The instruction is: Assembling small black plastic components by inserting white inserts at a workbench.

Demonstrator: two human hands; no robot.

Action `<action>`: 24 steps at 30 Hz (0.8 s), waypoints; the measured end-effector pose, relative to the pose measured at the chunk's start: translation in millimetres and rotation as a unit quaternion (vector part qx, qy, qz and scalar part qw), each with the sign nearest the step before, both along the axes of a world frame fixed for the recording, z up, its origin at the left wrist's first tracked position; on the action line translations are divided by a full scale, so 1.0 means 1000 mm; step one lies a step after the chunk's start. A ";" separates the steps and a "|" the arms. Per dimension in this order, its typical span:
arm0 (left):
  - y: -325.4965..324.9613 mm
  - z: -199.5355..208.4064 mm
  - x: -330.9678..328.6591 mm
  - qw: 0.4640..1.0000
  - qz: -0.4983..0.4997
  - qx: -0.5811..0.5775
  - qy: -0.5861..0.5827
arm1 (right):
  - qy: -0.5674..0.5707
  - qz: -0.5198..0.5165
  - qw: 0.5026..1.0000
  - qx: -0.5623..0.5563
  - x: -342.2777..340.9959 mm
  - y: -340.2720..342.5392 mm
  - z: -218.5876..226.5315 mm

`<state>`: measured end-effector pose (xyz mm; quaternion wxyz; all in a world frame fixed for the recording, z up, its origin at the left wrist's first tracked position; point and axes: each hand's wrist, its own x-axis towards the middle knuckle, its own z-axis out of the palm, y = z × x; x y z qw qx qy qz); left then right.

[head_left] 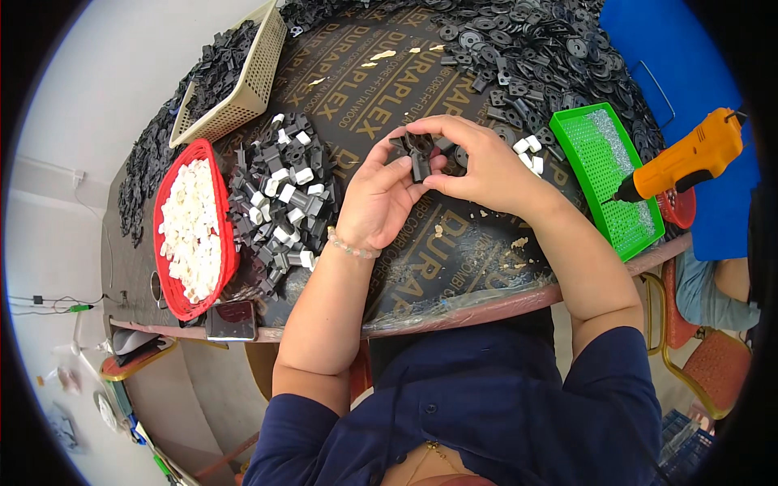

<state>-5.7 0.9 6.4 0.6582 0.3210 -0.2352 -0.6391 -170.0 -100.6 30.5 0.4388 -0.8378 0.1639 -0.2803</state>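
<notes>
Over the middle of the table, both hands meet around a small black plastic part (421,168). My left hand (374,194) has its fingers under and behind it, with the thumb against its near side. My right hand (484,160) closes on the part from the other side, forefinger arched over the top and thumb at its lower end. Fingers cover some of the part's shape. Left of my left wrist lies a heap of black parts with white pieces (284,202) fitted on or among them. A few white pieces (528,151) lie beyond my right hand.
A red basket (229,243) of small white pieces and a beige basket (251,89) of black parts stand left. Black discs and parts (559,49) are piled far right. A green tray (579,174) holds small metal pieces; an orange power screwdriver (689,154) reaches over it. A phone (232,321) lies at the edge.
</notes>
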 end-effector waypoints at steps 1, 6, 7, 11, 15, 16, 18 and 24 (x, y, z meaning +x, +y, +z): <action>0.000 -0.001 0.000 1.000 0.013 0.008 0.010 | -0.014 -0.009 0.999 -0.036 0.001 0.000 -0.003; 0.001 -0.001 0.002 1.000 0.010 0.002 0.023 | -0.016 -0.009 1.000 -0.019 0.000 0.002 0.004; 0.001 -0.002 0.001 0.999 0.011 0.001 0.030 | 0.004 -0.007 1.000 -0.002 -0.001 0.002 0.005; 0.001 0.004 -0.004 0.999 -0.009 0.004 0.052 | -0.025 -0.030 0.992 -0.117 -0.001 0.002 0.000; 0.005 0.002 -0.009 0.998 0.002 -0.029 -0.061 | -0.042 -0.046 0.985 -0.159 -0.005 -0.006 0.002; 0.005 0.001 -0.010 0.993 -0.004 -0.032 -0.117 | -0.047 -0.042 0.991 -0.115 -0.009 -0.010 0.004; 0.005 0.003 -0.017 0.978 0.010 -0.029 -0.206 | -0.022 -0.051 0.997 -0.048 -0.012 -0.018 -0.003; 0.008 -0.007 -0.016 0.917 0.039 -0.021 -0.396 | 0.077 -0.019 0.990 0.114 -0.016 -0.023 0.006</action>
